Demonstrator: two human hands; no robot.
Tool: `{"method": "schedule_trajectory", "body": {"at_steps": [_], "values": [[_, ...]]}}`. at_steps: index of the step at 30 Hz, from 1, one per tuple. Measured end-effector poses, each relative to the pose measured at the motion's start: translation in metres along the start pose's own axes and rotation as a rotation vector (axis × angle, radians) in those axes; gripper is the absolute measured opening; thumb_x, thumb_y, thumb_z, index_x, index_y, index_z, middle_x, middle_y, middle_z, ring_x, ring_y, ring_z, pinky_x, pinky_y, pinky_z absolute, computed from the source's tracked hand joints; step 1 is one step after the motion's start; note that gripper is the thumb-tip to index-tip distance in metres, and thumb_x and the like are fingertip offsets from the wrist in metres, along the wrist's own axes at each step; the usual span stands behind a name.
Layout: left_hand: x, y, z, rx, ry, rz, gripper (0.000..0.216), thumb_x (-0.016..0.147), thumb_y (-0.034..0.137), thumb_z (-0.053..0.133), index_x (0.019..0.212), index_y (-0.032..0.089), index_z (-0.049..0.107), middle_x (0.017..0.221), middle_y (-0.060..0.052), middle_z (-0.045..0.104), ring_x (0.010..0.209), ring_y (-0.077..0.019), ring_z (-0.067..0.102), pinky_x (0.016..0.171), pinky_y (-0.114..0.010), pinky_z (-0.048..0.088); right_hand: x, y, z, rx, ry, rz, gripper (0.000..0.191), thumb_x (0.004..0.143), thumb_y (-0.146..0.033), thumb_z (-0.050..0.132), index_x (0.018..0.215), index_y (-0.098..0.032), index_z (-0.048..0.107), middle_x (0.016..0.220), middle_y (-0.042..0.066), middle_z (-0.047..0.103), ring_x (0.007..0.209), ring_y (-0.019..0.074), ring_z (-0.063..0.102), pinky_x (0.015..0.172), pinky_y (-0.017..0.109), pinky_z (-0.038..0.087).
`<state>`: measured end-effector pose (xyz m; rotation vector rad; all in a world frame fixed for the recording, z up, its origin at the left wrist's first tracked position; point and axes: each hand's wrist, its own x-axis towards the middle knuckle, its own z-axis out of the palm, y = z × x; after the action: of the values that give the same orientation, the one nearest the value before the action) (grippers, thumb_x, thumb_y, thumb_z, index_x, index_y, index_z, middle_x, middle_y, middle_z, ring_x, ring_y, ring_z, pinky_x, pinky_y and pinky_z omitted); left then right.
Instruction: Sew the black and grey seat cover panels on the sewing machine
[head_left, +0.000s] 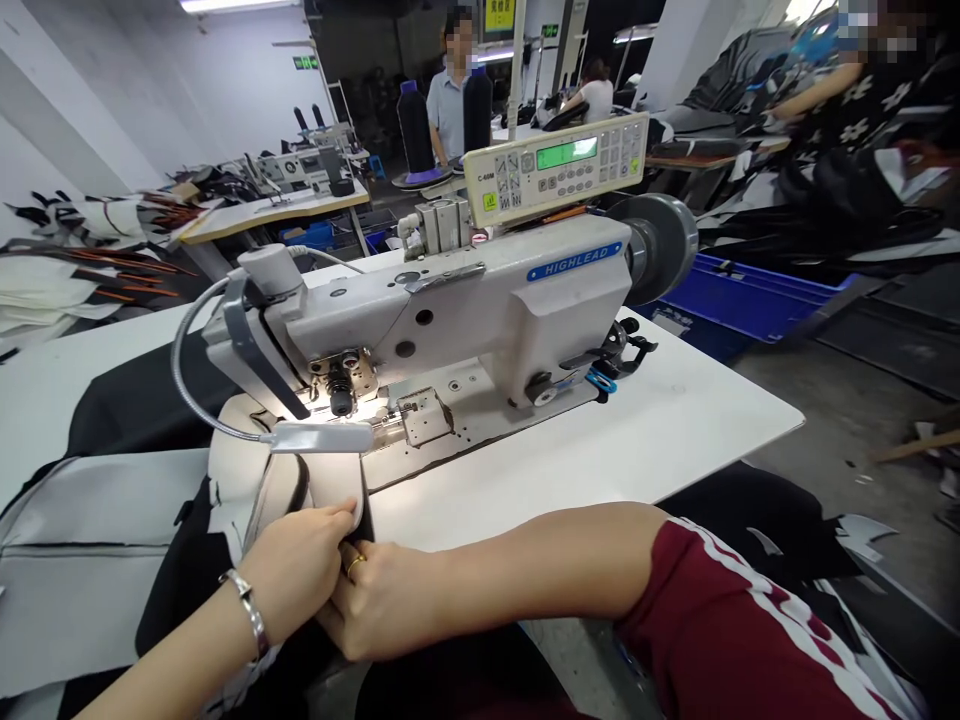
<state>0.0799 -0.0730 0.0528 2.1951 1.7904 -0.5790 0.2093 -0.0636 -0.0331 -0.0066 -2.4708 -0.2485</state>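
Note:
Close together at the front edge of the machine table, both my hands grip a light grey and black fabric piece. My left hand pinches its pale edge from above. Just below and to the right, my right hand has its fingers curled around the black edge; their tips are hidden. The far part of the fabric runs under the head of a grey sewing machine, near the lit needle area. A slim lamp on a bendable neck hangs over the fabric, just beyond my hands.
The white table extends right of the machine. Grey and black fabric panels lie at left. A control panel and thread cones stand behind the machine. A blue crate is at right. Other people are in the background.

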Motion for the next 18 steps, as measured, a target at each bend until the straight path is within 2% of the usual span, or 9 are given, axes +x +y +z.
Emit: {"method": "schedule_trajectory", "body": {"at_steps": [5, 8, 12, 18], "values": [[0.01, -0.001, -0.01, 0.032, 0.001, 0.001, 0.042, 0.079, -0.003, 0.037, 0.1, 0.017, 0.066, 0.106, -0.007, 0.072, 0.102, -0.0184, 0.067, 0.09, -0.03, 0.05, 0.004, 0.01, 0.006, -0.011, -0.02, 0.047, 0.021, 0.085, -0.011, 0.043, 0.082, -0.009, 0.064, 0.065, 0.008, 0.06, 0.055, 0.0174, 0.056, 0.051, 0.031, 0.042], [0.016, -0.003, -0.013, 0.041, 0.005, -0.01, 0.038, 0.081, -0.001, 0.037, 0.1, 0.016, 0.065, 0.104, -0.007, 0.072, 0.099, -0.0191, 0.067, 0.087, -0.029, 0.049, 0.006, 0.017, 0.009, -0.001, -0.086, 0.048, 0.021, 0.087, -0.011, 0.043, 0.086, -0.01, 0.064, 0.069, 0.008, 0.063, 0.058, 0.0169, 0.057, 0.055, 0.031, 0.044], [0.025, -0.007, -0.012, 0.043, 0.031, -0.023, 0.033, 0.085, 0.003, 0.037, 0.098, 0.015, 0.064, 0.101, -0.009, 0.071, 0.095, -0.0198, 0.067, 0.081, -0.029, 0.049, 0.007, 0.024, 0.012, 0.035, -0.176, 0.056, 0.017, 0.085, -0.011, 0.044, 0.081, -0.013, 0.061, 0.071, 0.008, 0.064, 0.061, 0.0163, 0.056, 0.06, 0.032, 0.045], [0.036, -0.02, -0.001, 0.021, 0.248, 0.012, 0.03, 0.083, 0.004, 0.037, 0.09, 0.015, 0.065, 0.086, -0.01, 0.071, 0.08, -0.0238, 0.067, 0.066, -0.031, 0.046, 0.006, 0.035, 0.02, 0.077, -0.239, 0.11, 0.015, 0.083, -0.012, 0.047, 0.085, -0.012, 0.062, 0.076, 0.009, 0.066, 0.064, 0.0177, 0.055, 0.067, 0.034, 0.046]]}}
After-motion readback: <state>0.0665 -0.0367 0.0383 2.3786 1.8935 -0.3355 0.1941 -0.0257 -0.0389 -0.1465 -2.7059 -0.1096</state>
